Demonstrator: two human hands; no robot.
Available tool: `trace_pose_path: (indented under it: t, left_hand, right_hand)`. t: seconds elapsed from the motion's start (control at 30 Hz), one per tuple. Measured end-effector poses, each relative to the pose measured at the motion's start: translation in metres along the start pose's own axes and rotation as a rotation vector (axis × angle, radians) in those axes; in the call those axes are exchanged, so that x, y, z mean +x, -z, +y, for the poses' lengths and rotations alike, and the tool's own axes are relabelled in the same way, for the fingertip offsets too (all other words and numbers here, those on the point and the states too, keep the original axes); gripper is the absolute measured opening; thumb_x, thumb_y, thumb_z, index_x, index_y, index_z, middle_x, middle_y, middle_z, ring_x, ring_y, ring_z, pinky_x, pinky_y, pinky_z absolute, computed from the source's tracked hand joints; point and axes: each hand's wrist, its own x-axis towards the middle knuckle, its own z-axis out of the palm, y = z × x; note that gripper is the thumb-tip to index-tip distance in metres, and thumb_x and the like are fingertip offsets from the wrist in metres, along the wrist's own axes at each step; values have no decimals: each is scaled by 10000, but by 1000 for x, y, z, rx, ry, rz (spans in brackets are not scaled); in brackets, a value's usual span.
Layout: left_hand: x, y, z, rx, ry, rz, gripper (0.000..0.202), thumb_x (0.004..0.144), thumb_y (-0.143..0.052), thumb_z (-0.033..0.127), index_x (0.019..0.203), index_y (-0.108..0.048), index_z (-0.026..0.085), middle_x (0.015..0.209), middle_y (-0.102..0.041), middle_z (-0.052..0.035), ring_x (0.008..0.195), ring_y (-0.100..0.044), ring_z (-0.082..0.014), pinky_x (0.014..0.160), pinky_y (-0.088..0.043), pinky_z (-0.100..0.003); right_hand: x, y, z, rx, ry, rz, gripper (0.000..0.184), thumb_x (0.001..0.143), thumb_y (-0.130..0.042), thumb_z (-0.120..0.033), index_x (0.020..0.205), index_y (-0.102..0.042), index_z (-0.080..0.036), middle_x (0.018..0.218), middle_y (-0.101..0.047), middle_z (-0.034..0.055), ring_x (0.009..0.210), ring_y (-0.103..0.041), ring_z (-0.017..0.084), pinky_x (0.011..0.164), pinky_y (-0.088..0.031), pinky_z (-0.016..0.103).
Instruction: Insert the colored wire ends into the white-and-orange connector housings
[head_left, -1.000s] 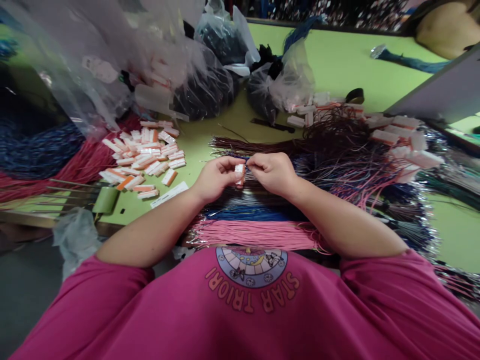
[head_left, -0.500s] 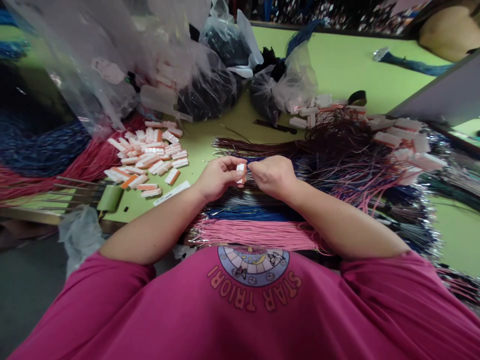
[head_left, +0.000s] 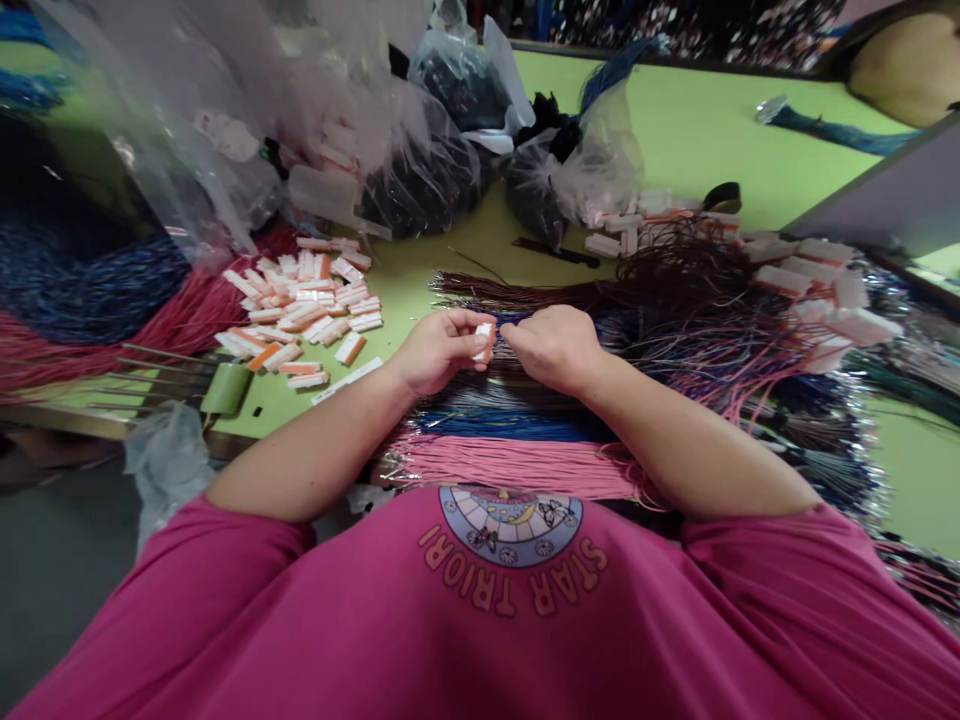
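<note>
Between the thumb and fingers of my left hand [head_left: 435, 352] is a small white-and-orange connector housing [head_left: 484, 342], held above the wire bundles. My right hand [head_left: 555, 348] is closed in a pinch just right of the housing, its fingertips close to the housing's edge. What it pinches is too small or hidden to make out. Under and behind both hands lie bundles of dark red wires [head_left: 517, 292], blue wires [head_left: 510, 424] and pink wires [head_left: 510, 460]. A loose pile of similar connector housings [head_left: 307, 300] spreads over the green tabletop to the left.
Clear plastic bags [head_left: 427, 160] with dark contents stand at the back. Finished-looking housings with wires [head_left: 817, 280] heap at the right. A green cylinder [head_left: 226, 390] with metal rods sits at the left table edge. A dark flat strip [head_left: 555, 252] lies behind the wires.
The view has shifted slightly, so the table's contents appear a little further right. Both hands stay nearly in place, the left still gripping the connector housing.
</note>
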Motion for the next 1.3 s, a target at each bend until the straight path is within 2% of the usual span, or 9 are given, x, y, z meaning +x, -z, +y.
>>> trace_pose_path:
  t: [0.2, 0.37, 0.57, 0.83, 0.97, 1.17, 1.3]
  left_hand:
    - [-1, 1, -4, 56, 14, 2, 469, 563, -998, 267, 923, -728, 135, 658, -699, 9, 560, -635, -108, 529, -520, -253]
    - [1, 1, -3, 64, -29, 3, 507, 557, -1008, 299, 938, -718, 133, 669, -695, 11, 554, -630, -106, 527, -519, -255]
    - [0, 2, 7, 34, -17, 29, 515, 558, -1008, 272, 944, -702, 121, 713, -689, 14, 568, -623, -92, 510, -484, -226]
    - [-2, 3, 7, 44, -5, -1, 450, 612, -949, 209, 982, -707, 123, 751, -687, 4, 604, -632, -100, 525, -489, -233]
    - [-1, 3, 7, 21, 16, 7, 470, 583, -970, 222, 966, -714, 129, 741, -698, 5, 595, -634, -97, 521, -499, -227]
    - [-2, 1, 5, 33, 11, 17, 482, 580, -989, 265, 955, -718, 131, 727, -694, 8, 584, -626, -95, 520, -493, -232]
    - [-2, -2, 1, 79, 3, 1, 483, 577, -989, 274, 946, -715, 127, 656, -688, 5, 567, -625, -114, 534, -513, -257]
  right_hand:
    - [1, -5, -3, 52, -62, -18, 293, 1003, -482, -204, 950, -771, -214, 782, -753, 70, 716, -616, 192, 633, -174, 356]
    - [1, 3, -2, 50, -151, -75, 319, 1008, -462, -241, 958, -777, -214, 822, -771, 76, 728, -624, 201, 614, -154, 346]
    - [-1, 11, 2, 39, -178, -41, 315, 990, -459, -225, 951, -770, -201, 833, -774, 95, 743, -637, 220, 620, -155, 356]
    - [-2, 9, 3, 35, -145, 0, 335, 994, -452, -221, 964, -785, -206, 801, -757, 89, 711, -607, 210, 624, -166, 361]
    - [-2, 4, 4, 9, -117, 0, 346, 1005, -443, -217, 971, -786, -208, 765, -734, 80, 700, -586, 200, 623, -146, 368]
    - [-1, 4, 4, -73, 13, -1, 419, 1048, -375, -178, 1004, -791, -194, 760, -739, 70, 712, -590, 185, 637, -186, 361]
    - [0, 2, 1, -27, 31, -19, 383, 1049, -409, -185, 1019, -790, -208, 793, -761, 65, 737, -618, 187, 647, -195, 361]
